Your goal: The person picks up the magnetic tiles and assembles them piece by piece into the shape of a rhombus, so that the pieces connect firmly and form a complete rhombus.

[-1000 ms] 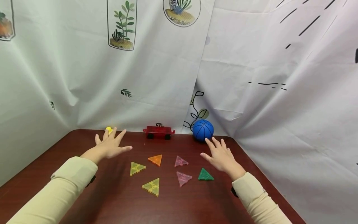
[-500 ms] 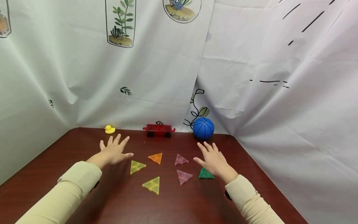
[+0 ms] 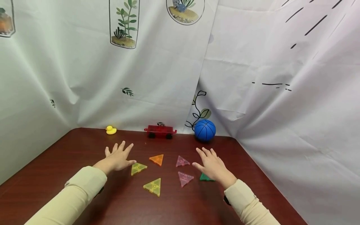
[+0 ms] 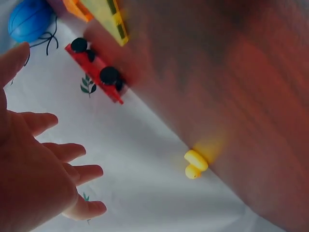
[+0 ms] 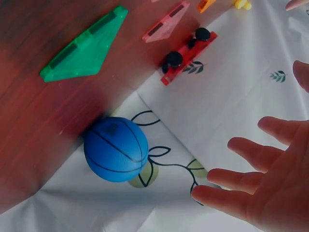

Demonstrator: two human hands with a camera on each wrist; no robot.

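Observation:
In the head view, my left hand (image 3: 116,158) is held above the table with fingers spread and nothing in it. Its thumb is nearest a yellow see-through triangle tile (image 3: 138,168); a second yellow triangle tile (image 3: 153,187) lies closer to me. Over on the other side, my right hand (image 3: 213,165) hovers, fingers apart, and partly covers a green triangle tile (image 3: 206,177). Between the hands lie an orange triangle tile (image 3: 157,159) and two pink ones, a farther pink tile (image 3: 182,161) and a nearer pink tile (image 3: 185,179). Both palms look bare in the wrist views.
Along the far table edge stand a yellow rubber duck (image 3: 111,130), a red toy wagon (image 3: 160,130) with black wheels, and a blue ball (image 3: 205,130) marked like a basketball. A printed white curtain (image 3: 157,78) rises right behind the dark red-brown table (image 3: 174,206).
Both hands have drawn back toward me and inward, the left going right and the right going left. The duck has come out from behind the left fingers. The tiles stay put.

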